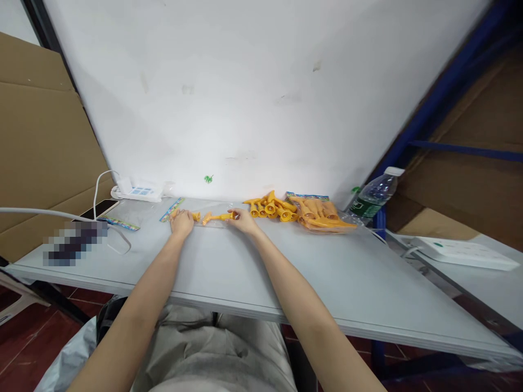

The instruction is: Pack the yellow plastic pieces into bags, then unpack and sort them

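Pinched with right hand (244, 221) the end of yellow plastic toy (223, 216), twelve o'clock on desk (229, 267); rested left hand (182, 222) on clear bag (218, 209), could not tell its grip. Looked light, stiff; best held mid-shaft.

Prob. wkshop: bench (359, 283), blue frame (469, 151), cardbd (36, 147), bagged pcs (321, 209).

One view serves: a camera worn on the person's head. It is sited above the near edge of the worktop (261, 272), facing forward and down across it. Range is moderate; the field takes in the wall (261, 98) beyond the worktop's far edge and the wearer's lap (220, 348) below its near edge. The left hand (182, 222) and right hand (243, 221) fall inside the field, over the worktop's farther part.
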The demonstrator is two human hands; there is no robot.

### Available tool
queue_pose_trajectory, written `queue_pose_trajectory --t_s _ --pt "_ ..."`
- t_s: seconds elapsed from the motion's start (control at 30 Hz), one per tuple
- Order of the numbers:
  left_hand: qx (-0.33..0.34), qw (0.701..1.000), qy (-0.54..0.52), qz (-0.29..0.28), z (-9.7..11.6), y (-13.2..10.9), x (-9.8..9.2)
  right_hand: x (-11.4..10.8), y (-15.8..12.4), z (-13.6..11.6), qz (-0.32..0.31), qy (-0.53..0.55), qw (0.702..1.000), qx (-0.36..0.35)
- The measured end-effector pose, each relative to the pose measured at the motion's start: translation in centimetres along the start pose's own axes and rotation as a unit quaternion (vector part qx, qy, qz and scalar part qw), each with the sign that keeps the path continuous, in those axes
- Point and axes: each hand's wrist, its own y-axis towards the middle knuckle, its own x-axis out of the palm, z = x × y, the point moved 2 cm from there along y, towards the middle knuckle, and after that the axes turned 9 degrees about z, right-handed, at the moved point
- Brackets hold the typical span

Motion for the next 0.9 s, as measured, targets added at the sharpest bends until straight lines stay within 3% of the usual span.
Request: queue_pose_trajectory --t_s 0.17,0.3,0.47,0.7,0.9 --pt "0.091 0.994 -0.04 -0.036 1.4 -0.3 0.3 0.1 -0.2 -0.2 0.088 -0.087 0.991 0.051" --pt "0.138 0.985 -0.09 -0.059 2.0 -0.7 0.6 0.8 -0.5 -0.7 0.057 -0.089 0.993 0.046" --pt "0.142 0.978 -0.129 -0.078 2.2 -0.8 0.2 1.3 -0.4 -0.1 0.015 0.0 0.998 0.06" --pt "0.152 0.972 -0.137 -0.117 3.4 -1.6 -1.1 1.5 0.0 1.5 0.066 0.11 0.986 0.103" --pt "0.148 0.97 -0.137 -0.136 3.8 -1.9 -1.2 1.4 -0.2 1.3 0.085 0.107 0.986 0.092"
